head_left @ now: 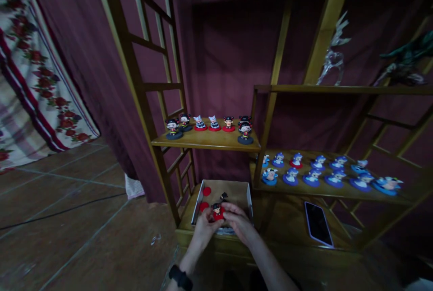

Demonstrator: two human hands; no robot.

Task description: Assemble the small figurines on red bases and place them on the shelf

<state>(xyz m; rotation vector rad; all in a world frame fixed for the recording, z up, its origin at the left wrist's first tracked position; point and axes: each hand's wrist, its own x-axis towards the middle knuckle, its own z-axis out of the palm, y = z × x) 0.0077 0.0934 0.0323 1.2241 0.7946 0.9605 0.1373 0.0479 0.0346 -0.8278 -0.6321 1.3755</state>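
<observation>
Over a shallow open box (249, 188) on the bottom shelf, both my hands are closed round a small figurine (217, 210) with black hair and a red base. My left hand (205, 227) grips it from the left, its thumb near the base. From the right, the fingers of my right hand (237, 219) press on the red base. Inside the box lie a red disc (206, 191), a second red disc (203, 206) partly behind my left hand, and a small dark piece (223, 196) whose kind I cannot make out.
Several figurines (214, 123) stand on the small shelf (203, 140) above the box. More blue and purple figurines (313, 176) fill the shelf at the right. Below them lies a phone (318, 224). A wooden post (135, 92) rises at the left, and a cable (64, 210) crosses the floor.
</observation>
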